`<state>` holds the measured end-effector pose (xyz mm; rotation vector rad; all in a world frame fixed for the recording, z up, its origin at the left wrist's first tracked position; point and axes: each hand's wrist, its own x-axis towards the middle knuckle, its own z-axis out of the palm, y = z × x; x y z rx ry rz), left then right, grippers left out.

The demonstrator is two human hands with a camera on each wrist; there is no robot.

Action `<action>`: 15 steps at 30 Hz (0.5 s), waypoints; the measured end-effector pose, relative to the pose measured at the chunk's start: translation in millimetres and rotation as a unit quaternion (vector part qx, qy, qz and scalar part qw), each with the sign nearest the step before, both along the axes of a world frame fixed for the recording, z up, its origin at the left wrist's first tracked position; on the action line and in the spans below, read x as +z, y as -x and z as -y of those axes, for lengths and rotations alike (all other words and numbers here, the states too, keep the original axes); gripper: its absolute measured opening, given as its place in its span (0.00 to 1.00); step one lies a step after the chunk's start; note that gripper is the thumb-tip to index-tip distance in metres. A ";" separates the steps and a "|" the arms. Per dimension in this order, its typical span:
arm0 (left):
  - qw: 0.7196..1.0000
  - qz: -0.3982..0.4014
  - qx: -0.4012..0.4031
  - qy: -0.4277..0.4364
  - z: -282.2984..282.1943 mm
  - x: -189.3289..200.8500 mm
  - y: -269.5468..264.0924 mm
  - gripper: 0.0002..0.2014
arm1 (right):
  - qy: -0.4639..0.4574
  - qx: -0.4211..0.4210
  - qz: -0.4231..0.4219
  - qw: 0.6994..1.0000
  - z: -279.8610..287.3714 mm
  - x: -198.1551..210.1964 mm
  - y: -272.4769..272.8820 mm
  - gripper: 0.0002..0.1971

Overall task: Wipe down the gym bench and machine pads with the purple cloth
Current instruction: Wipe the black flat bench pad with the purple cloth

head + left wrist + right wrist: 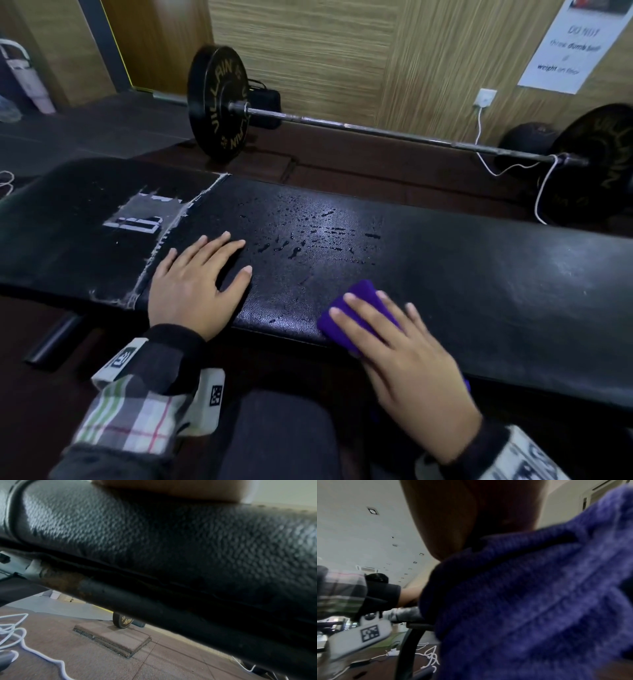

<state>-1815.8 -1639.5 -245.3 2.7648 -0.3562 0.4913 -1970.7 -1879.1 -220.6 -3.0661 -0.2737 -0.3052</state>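
A long black padded gym bench point(462, 260) runs across the head view, with water droplets point(318, 236) near its middle and a torn, taped patch point(144, 219) at its left end. My left hand point(195, 284) lies flat on the pad with fingers spread, just right of the tear. My right hand point(394, 346) presses the folded purple cloth point(359, 301) flat against the bench's near edge, fingers straight over it. In the right wrist view the purple cloth point(530, 608) fills most of the picture. The left wrist view shows the pad's textured side point(154, 540).
A barbell point(359, 126) with black plates point(219, 102) lies on the floor behind the bench, along a wooden wall. A white cable point(486, 161) hangs from a wall socket point(486, 97). Loose white cord point(20, 639) lies on the floor under the bench, near a raised mat point(113, 639).
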 end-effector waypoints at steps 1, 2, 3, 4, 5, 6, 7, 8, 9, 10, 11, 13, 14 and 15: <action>1.000 0.002 0.000 0.003 0.1 0.0 -0.1 0.28 | -0.005 -0.028 -0.009 1.000 8.5 3.0 1.2 0.26; 1.000 0.004 -0.001 0.007 0.0 0.3 -0.1 0.27 | -0.011 -0.055 -0.020 0.998 15.1 7.1 2.2 0.25; 1.000 0.005 -0.001 0.010 -0.2 0.3 0.0 0.27 | -0.013 -0.077 -0.031 0.996 20.6 10.7 4.0 0.25; 1.000 0.004 -0.001 0.011 -0.3 0.2 0.0 0.27 | -0.010 -0.090 -0.041 0.995 24.8 13.8 6.8 0.26; 1.000 0.004 0.000 0.010 -0.5 0.0 0.1 0.27 | -0.001 -0.096 -0.050 0.994 27.8 16.5 10.6 0.28; 1.000 0.004 0.001 0.009 -0.8 -0.2 -0.1 0.27 | 0.009 -0.097 -0.060 0.993 29.6 18.5 14.2 0.29; 1.000 0.006 0.002 0.009 -0.9 -0.2 -0.3 0.27 | 0.016 -0.087 -0.071 0.994 31.8 18.5 16.6 0.30; 1.000 0.006 0.002 0.010 -0.4 -0.1 0.0 0.27 | 0.023 -0.071 -0.079 0.994 34.6 18.3 17.4 0.30; 1.000 0.006 0.002 0.011 -0.4 0.2 -0.1 0.27 | 0.036 -0.059 -0.085 0.994 36.2 20.4 14.5 0.30; 1.000 0.006 0.002 0.012 -0.3 0.3 -0.2 0.27 | 0.054 -0.055 -0.098 0.992 39.8 21.2 8.4 0.29; 1.000 0.008 0.000 0.013 -0.2 0.3 0.0 0.27 | 0.071 -0.054 -0.108 0.990 43.0 22.9 -0.1 0.29; 1.000 0.009 -0.001 0.013 -0.3 0.2 -0.1 0.27 | 0.103 -0.043 -0.129 0.985 49.0 30.6 -20.4 0.28; 1.000 0.009 -0.001 0.013 -0.4 0.0 -0.1 0.27 | 0.106 -0.044 -0.155 0.981 51.1 36.8 -32.4 0.29; 1.000 0.010 -0.001 0.015 -0.5 -0.2 -0.1 0.27 | 0.109 -0.046 -0.194 0.974 56.6 40.3 -44.6 0.30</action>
